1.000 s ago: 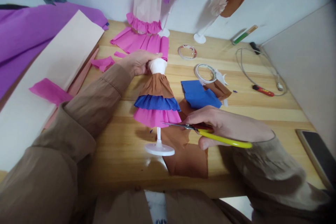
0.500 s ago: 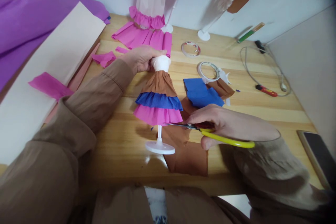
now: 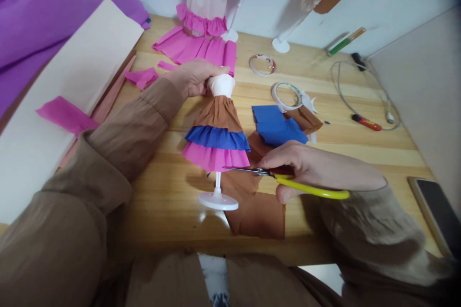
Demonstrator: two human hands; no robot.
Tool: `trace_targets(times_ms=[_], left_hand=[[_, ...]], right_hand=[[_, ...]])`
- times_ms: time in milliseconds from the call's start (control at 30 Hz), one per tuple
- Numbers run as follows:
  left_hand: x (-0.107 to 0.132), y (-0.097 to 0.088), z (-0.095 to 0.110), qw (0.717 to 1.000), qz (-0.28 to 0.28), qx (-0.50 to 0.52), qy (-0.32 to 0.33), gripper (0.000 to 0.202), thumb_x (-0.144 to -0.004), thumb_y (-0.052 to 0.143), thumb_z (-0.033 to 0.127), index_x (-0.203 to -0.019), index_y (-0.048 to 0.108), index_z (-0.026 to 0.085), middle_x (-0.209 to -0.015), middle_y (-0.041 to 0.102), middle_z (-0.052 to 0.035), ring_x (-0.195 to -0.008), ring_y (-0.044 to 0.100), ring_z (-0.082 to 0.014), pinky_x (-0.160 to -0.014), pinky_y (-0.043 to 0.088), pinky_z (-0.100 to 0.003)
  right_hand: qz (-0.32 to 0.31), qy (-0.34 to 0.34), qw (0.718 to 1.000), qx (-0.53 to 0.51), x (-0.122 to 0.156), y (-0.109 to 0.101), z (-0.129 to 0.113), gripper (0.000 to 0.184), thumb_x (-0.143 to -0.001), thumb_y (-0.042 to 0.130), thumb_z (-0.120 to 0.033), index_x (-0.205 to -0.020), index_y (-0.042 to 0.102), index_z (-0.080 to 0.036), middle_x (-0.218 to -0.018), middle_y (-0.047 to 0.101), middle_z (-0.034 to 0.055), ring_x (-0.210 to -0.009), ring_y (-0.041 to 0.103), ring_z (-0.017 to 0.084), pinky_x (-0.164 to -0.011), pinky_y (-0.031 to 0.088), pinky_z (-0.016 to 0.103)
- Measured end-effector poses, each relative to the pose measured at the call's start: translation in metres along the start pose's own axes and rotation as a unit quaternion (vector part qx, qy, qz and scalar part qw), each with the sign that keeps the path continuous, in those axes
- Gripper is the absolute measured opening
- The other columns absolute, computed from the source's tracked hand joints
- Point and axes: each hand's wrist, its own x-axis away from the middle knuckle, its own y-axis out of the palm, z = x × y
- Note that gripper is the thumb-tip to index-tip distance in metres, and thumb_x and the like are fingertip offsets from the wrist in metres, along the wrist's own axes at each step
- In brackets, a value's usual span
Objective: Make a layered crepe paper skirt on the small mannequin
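Left hand (image 3: 190,78) clamps the doll stand (image 3: 221,86); right hand (image 3: 319,168) holds scissors (image 3: 252,171) at the skirt's (image 3: 216,138) 5 o'clock. A wobble risks a torn hem.

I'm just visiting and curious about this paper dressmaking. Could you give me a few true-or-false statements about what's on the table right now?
1. The left hand grips the top of a small white dress form wearing a tiered crepe-paper skirt. True.
2. The right hand holds a glue stick. False: it holds yellow-handled scissors, with the blades pointing at the skirt's hem.
3. The skirt's lowest tier is blue. False: the lowest tier is pink, blue is the middle and brown is the top.
4. A folded blue paper piece lies on the wooden table beyond the right hand. True.
5. The dress form lies flat. False: it stands upright on its round white base.
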Motion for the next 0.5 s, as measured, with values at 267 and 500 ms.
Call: trace_targets(times_ms=[267,500], left_hand=[[-0.0028,-0.0018,-0.0019,0.998,-0.032,-0.040,0.034,0.019,-0.089,0.057,0.004,-0.081,0.067,0.019,-0.057,0.069,0.0003,-0.084,0.068,-0.0188,-0.079,0.055,-0.032],[-0.0081,-0.0040,-0.0048,0.997,-0.026,-0.053,0.049,0.013,-0.084,0.066,0.007,-0.076,0.068,0.017,-0.065,0.072,-0.0032,-0.102,0.067,-0.0245,-0.089,0.054,-0.037]], right_hand=[[0.001,-0.002,1.000,0.008,-0.0002,-0.0001,0.0030,0.056,-0.079,0.067,-0.068,-0.072,0.067,-0.012,-0.063,0.031,-0.0054,-0.059,0.026,0.008,-0.050,0.022,0.023],[-0.008,0.010,1.000,0.008,0.0009,-0.0007,0.0044,0.051,-0.078,0.070,-0.064,-0.073,0.069,-0.013,-0.064,0.031,-0.0047,-0.061,0.027,0.009,-0.051,0.023,0.023]])
